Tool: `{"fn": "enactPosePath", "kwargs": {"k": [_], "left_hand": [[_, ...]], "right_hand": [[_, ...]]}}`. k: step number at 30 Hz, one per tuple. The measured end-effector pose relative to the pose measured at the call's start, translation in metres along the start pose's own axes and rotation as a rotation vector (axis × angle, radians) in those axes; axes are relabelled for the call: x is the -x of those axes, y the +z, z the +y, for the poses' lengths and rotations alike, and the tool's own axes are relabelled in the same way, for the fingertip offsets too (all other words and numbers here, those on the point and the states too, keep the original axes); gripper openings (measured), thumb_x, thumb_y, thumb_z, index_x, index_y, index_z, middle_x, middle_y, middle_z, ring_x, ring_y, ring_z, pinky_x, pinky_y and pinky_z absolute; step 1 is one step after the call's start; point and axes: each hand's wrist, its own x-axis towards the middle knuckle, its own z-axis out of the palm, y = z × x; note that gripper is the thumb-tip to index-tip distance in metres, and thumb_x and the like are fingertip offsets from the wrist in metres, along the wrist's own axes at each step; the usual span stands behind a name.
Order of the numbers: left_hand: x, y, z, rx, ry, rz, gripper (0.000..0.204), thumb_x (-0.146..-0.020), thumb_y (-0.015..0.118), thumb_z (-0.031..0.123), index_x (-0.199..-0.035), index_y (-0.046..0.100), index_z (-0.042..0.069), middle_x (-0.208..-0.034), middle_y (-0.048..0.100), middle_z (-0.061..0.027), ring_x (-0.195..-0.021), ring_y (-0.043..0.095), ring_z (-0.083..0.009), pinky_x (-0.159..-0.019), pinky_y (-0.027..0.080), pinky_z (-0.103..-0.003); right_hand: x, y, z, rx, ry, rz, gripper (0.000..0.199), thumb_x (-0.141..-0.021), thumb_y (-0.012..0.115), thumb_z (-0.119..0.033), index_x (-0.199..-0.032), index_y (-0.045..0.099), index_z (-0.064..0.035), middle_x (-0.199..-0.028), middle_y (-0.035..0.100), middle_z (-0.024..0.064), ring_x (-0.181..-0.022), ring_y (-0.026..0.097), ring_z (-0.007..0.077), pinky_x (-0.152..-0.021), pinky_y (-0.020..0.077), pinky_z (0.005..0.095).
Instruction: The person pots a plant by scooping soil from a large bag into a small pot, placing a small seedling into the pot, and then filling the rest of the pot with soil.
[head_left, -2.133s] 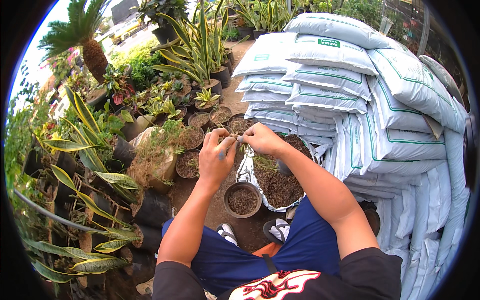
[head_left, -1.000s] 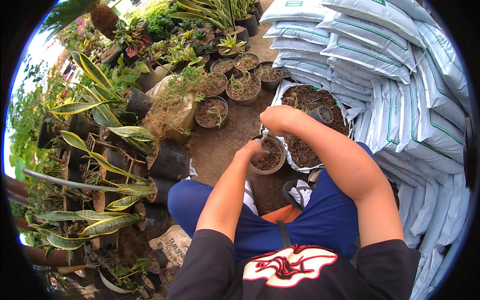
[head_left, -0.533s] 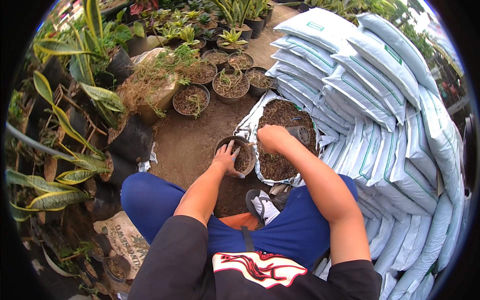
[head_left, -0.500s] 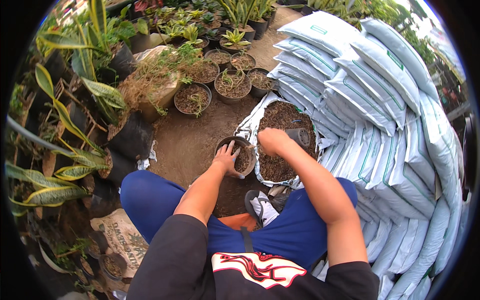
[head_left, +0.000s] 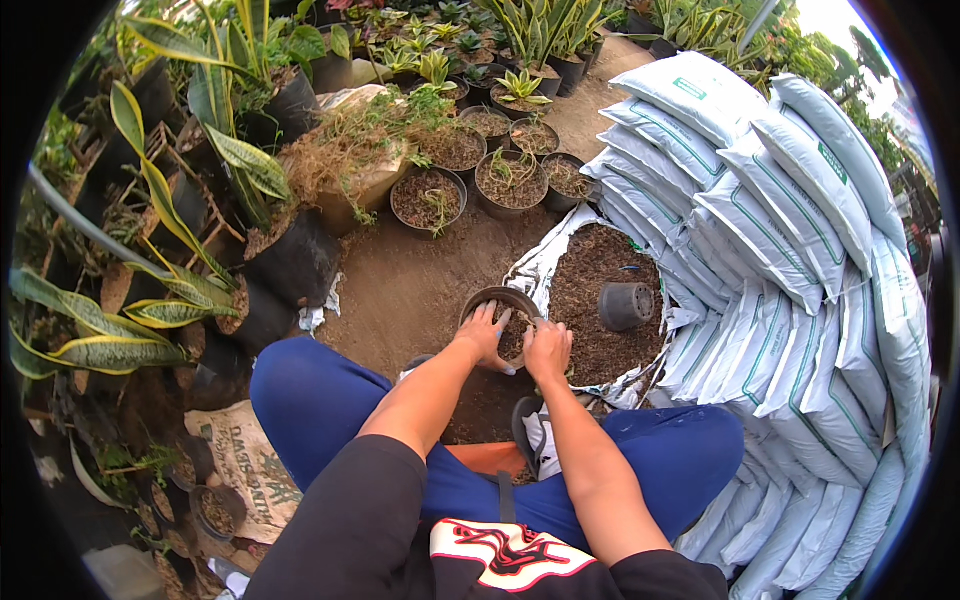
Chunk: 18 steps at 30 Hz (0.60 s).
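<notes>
A round dark plant pot (head_left: pixel 502 293) with soil in it stands on the ground in front of me. My left hand (head_left: pixel 487 336) reaches into it, fingers spread over the soil. At the pot's right rim is my right hand (head_left: pixel 549 352), its fingers curled closed; what they hold, if anything, is hidden. Just right of the pot lies an opened white sack (head_left: pixel 540 262) full of brown potting mix (head_left: pixel 595 260). On the mix a small black pot (head_left: pixel 627 306) lies tipped over, its holed base showing.
Stacked pale bags (head_left: pixel 720 190) rise along the right. Several soil-filled pots (head_left: pixel 428 200) with small plants stand ahead. Snake plants (head_left: pixel 170 310) in black bags line the left. A printed sack (head_left: pixel 245 465) lies at lower left, near my knee.
My right hand has moved from above the potting mix down and left to the pot's rim. The left hand stays in the pot. The whole view has shifted slightly.
</notes>
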Motion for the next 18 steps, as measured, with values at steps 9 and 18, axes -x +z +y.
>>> {"fn": "enactPosePath", "kwargs": {"k": [9, 18], "left_hand": [[-0.006, -0.002, -0.002, 0.213, 0.052, 0.099, 0.157, -0.05, 0.1, 0.05, -0.162, 0.005, -0.004, -0.158, 0.036, -0.0296, -0.149, 0.031, -0.0455, -0.125, 0.029, -0.047], [-0.002, -0.003, 0.002, 0.053, 0.088, 0.056, 0.149, -0.052, 0.096, 0.058, -0.163, 0.015, 0.001, -0.164, 0.026, -0.0278, -0.153, 0.024, -0.0444, -0.126, 0.026, -0.049]], "right_hand": [[-0.005, 0.018, -0.004, -0.083, -0.101, 0.005, 0.016, -0.09, 0.066, -0.017, -0.095, 0.074, -0.0034, -0.099, 0.073, 0.0135, -0.105, 0.062, 0.0327, -0.093, 0.0474, 0.0457], [-0.005, 0.029, 0.006, -0.169, -0.107, -0.083, 0.025, -0.089, 0.067, -0.019, -0.108, 0.077, -0.0068, -0.101, 0.072, 0.0102, -0.11, 0.059, 0.0319, -0.095, 0.0431, 0.0482]]}}
